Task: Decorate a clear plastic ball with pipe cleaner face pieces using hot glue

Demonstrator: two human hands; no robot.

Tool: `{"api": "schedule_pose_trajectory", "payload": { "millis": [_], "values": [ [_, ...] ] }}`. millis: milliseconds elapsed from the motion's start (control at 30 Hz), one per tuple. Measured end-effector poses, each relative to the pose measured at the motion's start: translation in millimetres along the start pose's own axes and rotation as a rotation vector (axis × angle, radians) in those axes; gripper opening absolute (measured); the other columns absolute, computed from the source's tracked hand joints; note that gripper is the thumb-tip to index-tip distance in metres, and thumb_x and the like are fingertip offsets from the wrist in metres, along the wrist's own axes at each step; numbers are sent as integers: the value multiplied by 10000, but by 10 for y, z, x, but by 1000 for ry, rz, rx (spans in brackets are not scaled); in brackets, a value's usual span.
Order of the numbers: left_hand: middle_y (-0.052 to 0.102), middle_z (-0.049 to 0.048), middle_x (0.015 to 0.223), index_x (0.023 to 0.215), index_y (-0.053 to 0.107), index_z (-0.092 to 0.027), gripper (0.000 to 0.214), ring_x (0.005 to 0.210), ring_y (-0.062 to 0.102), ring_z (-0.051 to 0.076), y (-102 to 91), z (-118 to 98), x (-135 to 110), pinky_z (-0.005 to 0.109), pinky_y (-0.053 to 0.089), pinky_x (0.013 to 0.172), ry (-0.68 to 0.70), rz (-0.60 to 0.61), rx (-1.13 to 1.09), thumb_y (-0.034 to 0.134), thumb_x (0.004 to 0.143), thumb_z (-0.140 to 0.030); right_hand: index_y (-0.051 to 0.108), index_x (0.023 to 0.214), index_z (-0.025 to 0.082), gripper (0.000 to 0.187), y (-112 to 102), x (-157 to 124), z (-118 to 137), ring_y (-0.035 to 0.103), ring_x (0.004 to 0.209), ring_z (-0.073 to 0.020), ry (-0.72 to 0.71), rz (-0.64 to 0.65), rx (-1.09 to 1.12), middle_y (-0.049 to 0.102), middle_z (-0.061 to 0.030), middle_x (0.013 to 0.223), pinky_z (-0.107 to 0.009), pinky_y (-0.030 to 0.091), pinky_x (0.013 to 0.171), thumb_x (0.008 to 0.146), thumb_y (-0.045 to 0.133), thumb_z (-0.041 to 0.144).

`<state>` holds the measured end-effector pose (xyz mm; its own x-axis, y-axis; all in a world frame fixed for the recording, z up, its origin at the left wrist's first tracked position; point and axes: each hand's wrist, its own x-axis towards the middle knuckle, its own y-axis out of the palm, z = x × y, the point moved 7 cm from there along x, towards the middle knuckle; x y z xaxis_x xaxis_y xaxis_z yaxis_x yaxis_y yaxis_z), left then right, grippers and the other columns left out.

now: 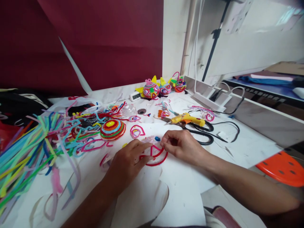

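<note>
Soft light, pale tabletop (254,144) bright; glare upper right; edges stretched, blurred.

one head-worn camera looks forward and down, from close above the white tabletop (251,152), toward a maroon backdrop (106,41).

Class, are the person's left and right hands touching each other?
Apart: the head view shows a gap, with red strips visible, between left hand and right hand.

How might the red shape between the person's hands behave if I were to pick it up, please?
The red shape is probably very light, since it is only an outline of thin strands. It likely bends with little force yet keeps its form, as the strands hold their curves. With open gaps inside, it might squash if squeezed.
</note>
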<state>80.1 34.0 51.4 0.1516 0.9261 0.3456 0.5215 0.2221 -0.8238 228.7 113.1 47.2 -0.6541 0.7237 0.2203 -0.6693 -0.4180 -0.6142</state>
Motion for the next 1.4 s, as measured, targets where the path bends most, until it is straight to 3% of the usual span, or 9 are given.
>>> {"api": "schedule_pose_trajectory", "payload": {
  "millis": [500, 967, 1200, 1400],
  "values": [
    [630, 30, 881, 1109, 688, -200, 252, 777, 622, 149, -15, -58, -9, 234, 465, 641, 74, -18, 41, 594, 875, -198, 642, 754, 188, 173, 142, -43, 53, 469, 553, -69, -70, 86, -100, 577, 65, 623, -200, 327, 541, 714, 561, 40],
    [635, 26, 929, 1136, 670, -236, 289, 822, 624, 161, 38, 1, -41, 268, 482, 708, -7, 39, 26, 598, 862, -185, 641, 752, 162, 153, 158, -62, 104, 479, 563, -81, -84, 90, -111, 604, 28, 651, -211, 321, 553, 717, 559, 37],
    [604, -19, 753, 1056, 692, -218, 236, 548, 501, 88, -197, 23, 16, 204, 425, 510, -37, -81, -34, 657, 828, -271, 640, 765, 175, 133, 116, -48, 99, 492, 556, -81, -61, 98, -56, 598, 37, 643, -206, 339, 533, 744, 554, 75],
    [602, -14, 701, 979, 709, -194, 211, 569, 526, 103, -390, 123, -5, 220, 439, 530, -123, -232, 32, 618, 847, -332, 659, 772, 184, 92, -31, -18, 66, 505, 554, -82, -30, 52, -30, 608, 41, 628, -210, 353, 525, 797, 581, 142]
  ]
}}
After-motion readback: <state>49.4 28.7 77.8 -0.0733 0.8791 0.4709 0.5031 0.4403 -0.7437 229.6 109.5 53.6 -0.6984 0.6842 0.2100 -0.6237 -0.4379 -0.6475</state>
